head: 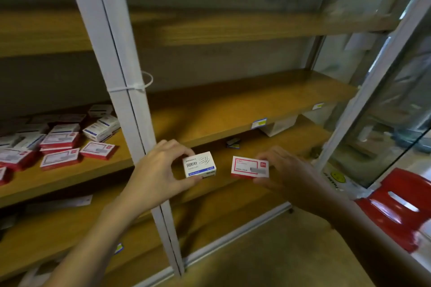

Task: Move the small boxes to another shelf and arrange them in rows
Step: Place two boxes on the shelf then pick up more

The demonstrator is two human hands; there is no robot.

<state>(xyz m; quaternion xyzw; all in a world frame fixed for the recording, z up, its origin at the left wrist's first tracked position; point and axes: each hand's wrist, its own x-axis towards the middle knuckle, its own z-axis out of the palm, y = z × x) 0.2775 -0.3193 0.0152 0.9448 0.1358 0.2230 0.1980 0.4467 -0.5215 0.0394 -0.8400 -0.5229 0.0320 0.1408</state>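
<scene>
Head view: left hand (161, 170) is pinching a blue-striped box (199, 165) between thumb and fingers, and right hand (286, 170) is gripping a red-edged box (250, 167). Both boxes are closed, likely light and stiff. Beyond the hands is a wooden shelf (233, 109). More small boxes (58, 144) are lying heaped left of the left hand.

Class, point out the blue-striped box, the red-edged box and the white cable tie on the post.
blue-striped box (199, 165): head view, white top face.
red-edged box (249, 166): head view, white top face.
cable tie (122, 88): head view, band across the post.
</scene>
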